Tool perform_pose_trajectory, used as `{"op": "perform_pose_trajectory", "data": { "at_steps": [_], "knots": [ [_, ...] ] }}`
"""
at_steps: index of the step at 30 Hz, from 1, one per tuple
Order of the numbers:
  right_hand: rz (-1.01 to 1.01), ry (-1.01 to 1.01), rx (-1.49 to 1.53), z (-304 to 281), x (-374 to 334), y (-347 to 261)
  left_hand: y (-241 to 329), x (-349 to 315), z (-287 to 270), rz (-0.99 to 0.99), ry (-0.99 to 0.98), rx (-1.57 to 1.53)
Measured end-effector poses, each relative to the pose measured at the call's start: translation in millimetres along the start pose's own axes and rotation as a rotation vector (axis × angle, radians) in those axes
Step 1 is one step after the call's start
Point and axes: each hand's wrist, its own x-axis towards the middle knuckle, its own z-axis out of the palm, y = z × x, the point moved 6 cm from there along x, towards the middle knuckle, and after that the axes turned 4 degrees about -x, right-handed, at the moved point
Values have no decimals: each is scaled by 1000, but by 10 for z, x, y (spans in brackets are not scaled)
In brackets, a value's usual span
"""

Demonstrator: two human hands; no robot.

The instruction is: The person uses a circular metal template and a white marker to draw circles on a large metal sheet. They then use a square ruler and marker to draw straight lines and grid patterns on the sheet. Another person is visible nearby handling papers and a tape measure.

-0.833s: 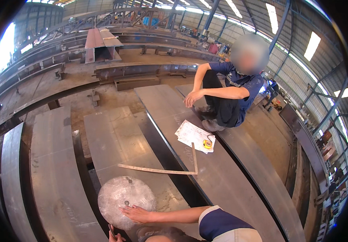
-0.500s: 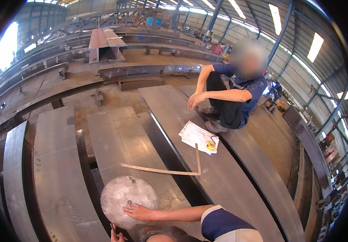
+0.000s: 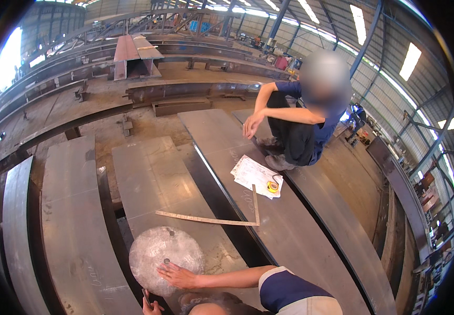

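A round grey metal disc [image 3: 177, 241] lies on a long steel plate at the lower left, with a small round spot near its middle and a dark mark near its far edge. My right hand [image 3: 177, 275] rests flat on it, fingers stretched out beside the middle spot. At the disc's near edge my left hand [image 3: 153, 306] grips a thin dark tool [image 3: 145, 296], cut off by the picture's lower edge, so its kind is unclear. Beyond the disc, an L-shaped metal square [image 3: 211, 218] lies across the gap between two plates.
Papers [image 3: 257, 176] with a yellow tape measure [image 3: 272, 186] on top lie on the plate to the right. A co-worker [image 3: 303, 128] squats just beyond them. Dark gaps [image 3: 211, 194] separate the long steel plates [image 3: 74, 210]. Steel beams [image 3: 195, 92] stretch across the far floor.
My view has shifted slightly. My right hand stays flat on the disc, and my left hand still holds the thin dark tool. The co-worker's head and forearms have moved a little.
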Motion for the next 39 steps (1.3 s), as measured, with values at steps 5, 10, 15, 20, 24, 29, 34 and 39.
{"op": "perform_pose_trajectory", "data": {
  "at_steps": [5, 10, 15, 20, 24, 29, 34, 39],
  "knots": [
    [22, 16, 32, -75, -82, 70, 341, -170, 97, 80, -23, 7],
    [-77, 122, 27, 2, -211, -92, -158, -6, 114, 44, 93, -88],
    [71, 188, -27, -475, -37, 164, 13, 16, 91, -93, 104, -66],
    [105, 169, -25, -369, 79, 166, 147, -26, -8, -99, 104, 73],
    [-137, 151, -15, -309, 44, -96, 193, -35, -55, -84, 107, 73],
    [26, 135, -42, -273, -13, 175, 284, -29, 156, -105, 62, 50],
    [227, 192, -3, -177, 79, 305, 83, -18, 136, -20, 96, -59],
    [86, 154, 142, -234, 54, 193, 98, -17, 84, 4, 108, -14]
  ]
}}
